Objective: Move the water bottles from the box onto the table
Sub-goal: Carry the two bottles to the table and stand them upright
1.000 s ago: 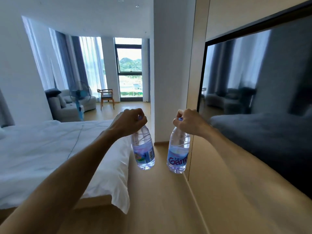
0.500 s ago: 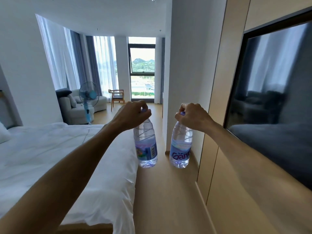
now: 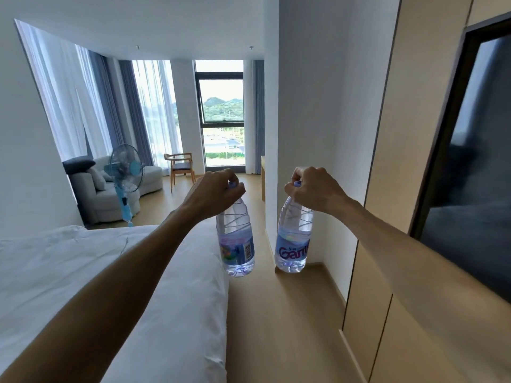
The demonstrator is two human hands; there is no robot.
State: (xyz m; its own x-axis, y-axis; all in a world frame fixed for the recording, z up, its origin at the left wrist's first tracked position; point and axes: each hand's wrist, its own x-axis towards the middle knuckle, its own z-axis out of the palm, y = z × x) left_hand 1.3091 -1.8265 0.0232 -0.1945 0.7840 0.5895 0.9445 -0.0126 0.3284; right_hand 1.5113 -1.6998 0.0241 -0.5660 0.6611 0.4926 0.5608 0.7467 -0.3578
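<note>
While both arms reach out over the floor beside the white bed, each hand's got a water bottle pinched by the cap. Left hand dangles the left bottle at the bed's edge, and the right hand dangles the "Gan"-label bottle farther from the bed.

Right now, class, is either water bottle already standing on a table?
No: the left hand and right hand each grip a water bottle by its neck, hanging in the air above the wooden floor.
</note>
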